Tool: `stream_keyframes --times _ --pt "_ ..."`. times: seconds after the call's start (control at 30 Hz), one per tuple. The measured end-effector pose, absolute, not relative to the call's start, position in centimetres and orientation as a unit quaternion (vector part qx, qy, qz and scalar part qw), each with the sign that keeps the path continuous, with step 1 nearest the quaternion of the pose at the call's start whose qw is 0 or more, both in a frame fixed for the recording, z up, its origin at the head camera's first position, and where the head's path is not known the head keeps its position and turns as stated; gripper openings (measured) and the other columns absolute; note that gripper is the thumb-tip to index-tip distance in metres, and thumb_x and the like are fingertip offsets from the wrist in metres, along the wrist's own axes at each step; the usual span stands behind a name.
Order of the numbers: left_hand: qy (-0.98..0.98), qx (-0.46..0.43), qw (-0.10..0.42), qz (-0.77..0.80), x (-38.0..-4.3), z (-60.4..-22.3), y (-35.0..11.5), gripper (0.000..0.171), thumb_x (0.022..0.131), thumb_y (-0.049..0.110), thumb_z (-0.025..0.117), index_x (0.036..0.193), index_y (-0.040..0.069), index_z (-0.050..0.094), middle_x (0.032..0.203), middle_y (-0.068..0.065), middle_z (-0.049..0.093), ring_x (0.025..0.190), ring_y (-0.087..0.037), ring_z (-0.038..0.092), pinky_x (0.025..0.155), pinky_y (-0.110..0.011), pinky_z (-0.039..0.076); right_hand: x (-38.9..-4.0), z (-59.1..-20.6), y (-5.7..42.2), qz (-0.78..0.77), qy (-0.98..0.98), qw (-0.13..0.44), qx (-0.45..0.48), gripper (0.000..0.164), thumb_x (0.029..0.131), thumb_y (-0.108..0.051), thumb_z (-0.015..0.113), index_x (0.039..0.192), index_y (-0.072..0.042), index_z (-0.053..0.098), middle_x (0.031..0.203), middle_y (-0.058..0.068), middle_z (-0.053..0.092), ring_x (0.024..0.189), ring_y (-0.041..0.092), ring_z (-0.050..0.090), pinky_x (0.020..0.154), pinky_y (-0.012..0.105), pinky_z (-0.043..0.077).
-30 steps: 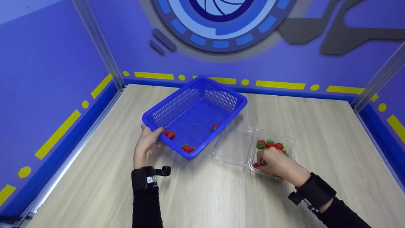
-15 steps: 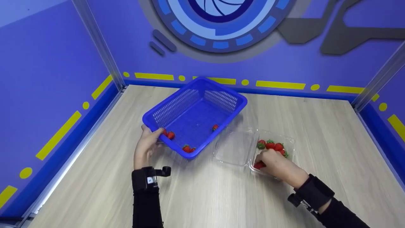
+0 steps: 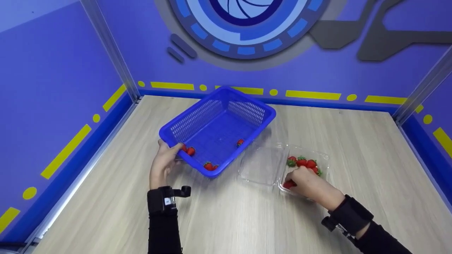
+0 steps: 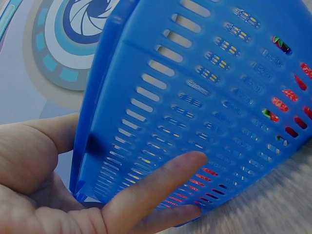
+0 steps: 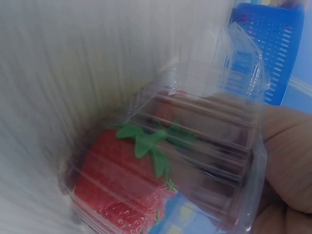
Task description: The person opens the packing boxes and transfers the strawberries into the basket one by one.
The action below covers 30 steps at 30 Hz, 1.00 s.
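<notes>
Near the middle of the pale, wood-grained table (image 3: 233,222) is a blue plastic basket (image 3: 219,132), oblong and round-cornered, with a smooth broad rim and slotted walls. At its 8 o'clock the left hand (image 3: 163,160) grips the rim, thumb over the top, fingers clamped against the outer wall. Loose strawberries (image 3: 208,165) lie inside at 8, 6 and 4 o'clock.

Toward 4 o'clock from the basket is a box (image 3: 324,160) of thin, ribbed, clear plastic, its flat lid (image 3: 263,165) spread open at the box's 9 o'clock. Red fruit with green leaf caps (image 3: 301,161) clusters mostly along the box's 12 o'clock side. At its 8 o'clock, the right hand (image 3: 310,181) bends its fingers down at a bumpy-skinned berry (image 3: 289,184); whether they pinch it, I cannot tell.
</notes>
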<state>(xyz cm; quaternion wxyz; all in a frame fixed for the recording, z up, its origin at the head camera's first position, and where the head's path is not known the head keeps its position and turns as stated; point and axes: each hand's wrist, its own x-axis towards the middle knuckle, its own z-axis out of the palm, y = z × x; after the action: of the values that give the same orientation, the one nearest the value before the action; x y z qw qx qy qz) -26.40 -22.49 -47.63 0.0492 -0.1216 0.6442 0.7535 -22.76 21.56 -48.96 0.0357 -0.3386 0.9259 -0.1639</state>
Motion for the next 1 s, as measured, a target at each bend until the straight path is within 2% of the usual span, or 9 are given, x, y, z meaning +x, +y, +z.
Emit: stream_keyframes --times 0.13,0.27,0.47,0.7,0.83,0.93,1.0 --pt "0.646 -0.127 0.050 0.751 -26.4 -47.7 -22.5 0.096 0.102 0.007 0.051 0.156 0.015 -0.028 0.141 -0.028 0.045 0.110 -0.036 0.067 0.082 -0.041 0.060 -22.8 -49.1 21.7 -0.164 0.921 0.019 -0.353 0.024 0.079 0.011 0.074 0.073 -0.011 0.065 0.069 -0.007 0.053 0.065 0.006 0.035 0.055 0.021 0.032" --pt "0.646 -0.134 0.047 0.750 -26.4 -47.7 -22.6 0.098 0.102 0.008 0.051 0.155 0.015 -0.031 0.140 -0.028 0.046 0.110 -0.038 0.068 0.081 -0.040 0.061 -22.9 -49.2 21.6 -0.169 0.919 0.018 -0.356 0.024 0.079 0.013 0.072 0.075 -0.010 0.068 0.071 -0.006 0.057 0.065 0.006 0.037 0.056 0.020 0.034" --pt "0.644 -0.136 0.054 0.751 -26.4 -47.7 -22.5 0.099 0.104 0.009 0.049 0.153 0.017 -0.037 0.144 -0.030 0.044 0.119 -0.042 0.063 0.088 -0.042 0.059 -22.9 -49.0 21.5 -0.173 0.923 0.031 -0.343 0.020 0.080 0.011 0.074 0.078 -0.009 0.072 0.072 -0.006 0.062 0.066 0.004 0.043 0.057 0.020 0.040" --pt "0.635 -0.114 0.047 0.763 -26.3 -47.8 -22.5 0.092 0.104 0.007 0.049 0.157 0.017 -0.026 0.140 -0.027 0.048 0.113 -0.041 0.066 0.082 -0.042 0.061 -22.8 -47.5 21.5 -0.170 0.931 0.017 -0.321 0.022 0.077 0.008 0.074 0.071 -0.011 0.065 0.064 -0.008 0.045 0.060 0.006 0.036 0.053 0.020 0.032" --pt "0.636 -0.114 0.048 0.762 -26.2 -47.7 -22.6 0.094 0.104 0.008 0.049 0.156 0.017 -0.030 0.142 -0.026 0.047 0.115 -0.041 0.065 0.082 -0.041 0.061 -22.9 -45.8 21.6 -0.180 0.941 0.010 -0.288 0.017 0.080 0.003 0.078 0.075 -0.010 0.069 0.068 -0.004 0.056 0.062 0.007 0.046 0.055 0.023 0.043" --pt "0.636 -0.115 0.049 0.762 -26.2 -47.6 -22.6 0.096 0.105 0.008 0.048 0.154 0.017 -0.034 0.145 -0.027 0.045 0.118 -0.042 0.063 0.086 -0.043 0.059 -22.8 -44.4 21.8 -0.195 0.941 -0.012 -0.276 0.013 0.080 0.006 0.077 0.084 -0.006 0.074 0.076 0.000 0.066 0.067 0.010 0.057 0.060 0.029 0.053" --pt "0.637 -0.115 0.050 0.761 -26.2 -47.7 -22.6 0.096 0.105 0.008 0.048 0.153 0.016 -0.035 0.144 -0.028 0.046 0.117 -0.041 0.064 0.086 -0.043 0.060 -22.7 -43.7 21.9 -0.194 0.942 -0.040 -0.270 0.017 0.080 0.007 0.077 0.092 -0.005 0.077 0.081 0.001 0.071 0.072 0.012 0.063 0.064 0.032 0.056"
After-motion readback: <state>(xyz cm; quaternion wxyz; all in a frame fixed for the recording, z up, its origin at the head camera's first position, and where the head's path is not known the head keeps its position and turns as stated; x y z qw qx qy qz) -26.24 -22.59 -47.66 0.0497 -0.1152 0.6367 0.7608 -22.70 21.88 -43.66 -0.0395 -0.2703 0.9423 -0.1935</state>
